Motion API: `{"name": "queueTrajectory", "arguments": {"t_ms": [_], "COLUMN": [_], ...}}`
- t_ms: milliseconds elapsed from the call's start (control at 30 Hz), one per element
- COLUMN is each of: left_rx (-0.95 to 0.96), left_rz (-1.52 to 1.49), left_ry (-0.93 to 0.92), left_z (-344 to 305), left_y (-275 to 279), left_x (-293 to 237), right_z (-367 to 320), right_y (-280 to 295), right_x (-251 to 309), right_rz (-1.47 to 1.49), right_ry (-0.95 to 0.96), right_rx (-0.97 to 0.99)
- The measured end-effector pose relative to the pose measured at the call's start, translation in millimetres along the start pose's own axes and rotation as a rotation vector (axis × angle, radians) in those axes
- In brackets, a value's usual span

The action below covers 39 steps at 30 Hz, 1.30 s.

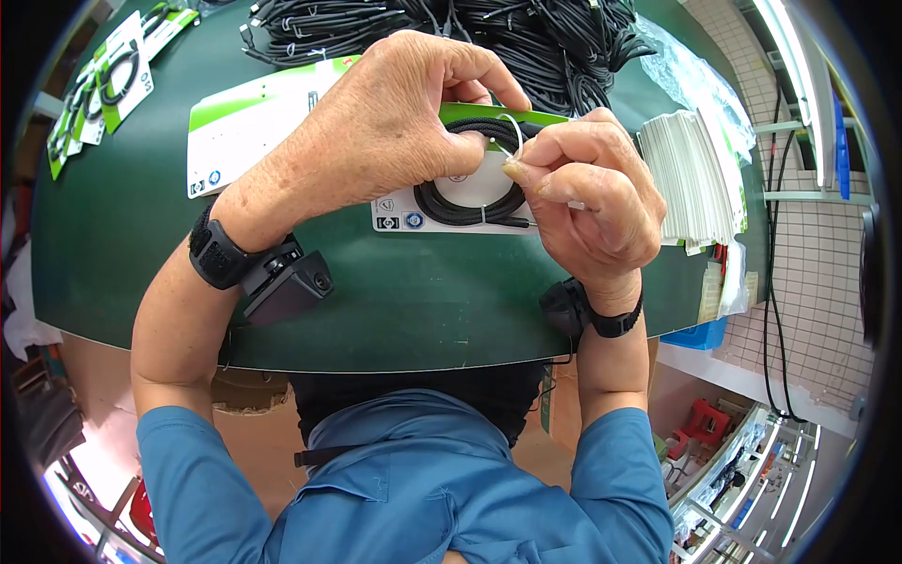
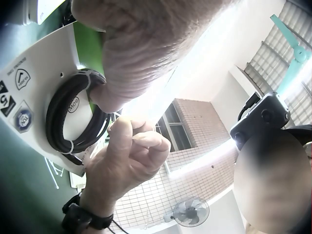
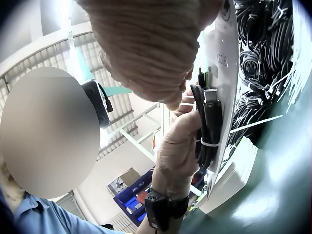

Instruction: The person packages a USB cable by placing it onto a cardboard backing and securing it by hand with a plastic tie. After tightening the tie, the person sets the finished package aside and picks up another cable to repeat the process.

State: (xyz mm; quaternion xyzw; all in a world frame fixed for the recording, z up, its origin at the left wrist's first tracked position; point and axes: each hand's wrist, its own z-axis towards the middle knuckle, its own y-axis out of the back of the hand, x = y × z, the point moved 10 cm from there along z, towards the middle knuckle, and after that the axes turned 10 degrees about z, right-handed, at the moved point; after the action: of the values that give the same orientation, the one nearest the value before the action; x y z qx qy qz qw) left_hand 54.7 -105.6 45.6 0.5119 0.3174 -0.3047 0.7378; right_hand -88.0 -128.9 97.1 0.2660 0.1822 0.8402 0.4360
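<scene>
A black braided cable (image 1: 453, 215) lies coiled against a white and green card (image 1: 387, 211). My left hand (image 1: 399, 113) grips card and coil together, its thumb pressing the upper part of the coil. In the left wrist view that thumb overlaps the coil (image 2: 57, 117), and a white tie (image 2: 71, 147) binds its lower side. My right hand (image 1: 601, 193) pinches a thin white cable tie (image 1: 520, 137) looped at the coil's upper right. A metal-tipped connector (image 3: 212, 109) shows along the card in the right wrist view. The left fingers behind the card are partly hidden.
A large heap of black cables (image 1: 554, 47) lies at the back of the green table (image 1: 395, 310). White cards stand stacked (image 1: 681, 179) at the right, near clear plastic (image 1: 672, 58). More cards (image 1: 249, 127) lie left, with several carded cables (image 1: 122, 80) beyond.
</scene>
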Motion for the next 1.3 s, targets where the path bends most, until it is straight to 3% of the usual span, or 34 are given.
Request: {"name": "queueTrajectory", "arguments": {"t_ms": [600,700,833,1000,1133,1233,1267,1300], "left_rx": [0.042,-0.038,0.001,-0.015,0.007,-0.005,-0.002,-0.031], "left_rz": [-0.018,0.032,0.026,0.119,0.076,-0.007,-0.001,-0.029], "left_ry": [0.027,-0.035,0.003,-0.032,0.035,0.031,0.028,-0.008], "left_z": [-1,-1,-2,-1,1,-1,-1,-1], "left_y": [-5,-2,-6,-7,-2,1,0,1], "left_x": [4,1,3,5,8,6,5,3], "right_z": [1,2,-1,-5,-2,-10,-12,-23], "right_y": [-9,-13,-23,-27,-16,38,45,61], "right_x": [-4,-8,-12,-14,-17,-34,-37,-56], "right_rz": [-0.065,-0.121,-0.192,-0.241,-0.167,0.000,-0.001,0.062], "right_ry": [-0.012,-0.064,-0.115,-0.159,-0.150,-0.295,-0.291,-0.434], "right_rx": [0.076,0.133,0.262,0.258,0.168,-0.232,-0.238,-0.345]}}
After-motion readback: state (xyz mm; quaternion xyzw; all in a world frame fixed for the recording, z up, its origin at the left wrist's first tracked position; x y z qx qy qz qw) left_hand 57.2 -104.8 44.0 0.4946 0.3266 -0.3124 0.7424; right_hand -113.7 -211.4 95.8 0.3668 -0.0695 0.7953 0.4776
